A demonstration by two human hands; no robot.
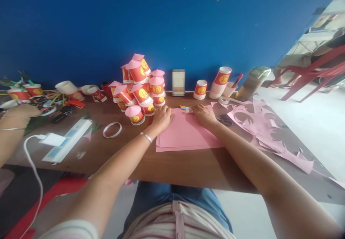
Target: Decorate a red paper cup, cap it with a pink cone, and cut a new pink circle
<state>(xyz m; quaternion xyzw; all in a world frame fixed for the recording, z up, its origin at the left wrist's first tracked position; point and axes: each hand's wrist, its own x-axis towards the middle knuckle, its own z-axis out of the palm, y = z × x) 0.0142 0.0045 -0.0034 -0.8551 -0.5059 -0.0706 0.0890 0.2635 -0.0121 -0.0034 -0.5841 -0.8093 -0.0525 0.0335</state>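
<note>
A small stack of pink paper sheets lies on the brown table in front of me. My left hand rests palm down at the stack's far left corner, fingers laid out and holding nothing. On the far right part of the sheets lies my right hand, its fingers also flat, close to some pens at the paper's far edge. Black-handled scissors are just right of that hand, partly hidden by my forearm. Left of my left hand stands a pile of red paper-cup lanterns with pink cone tops.
Pink paper offcuts spread over the table's right side. Behind them are red-and-white cups, a tape roll and a jar. Leftward lie a tape ring, a power strip and another person's arm.
</note>
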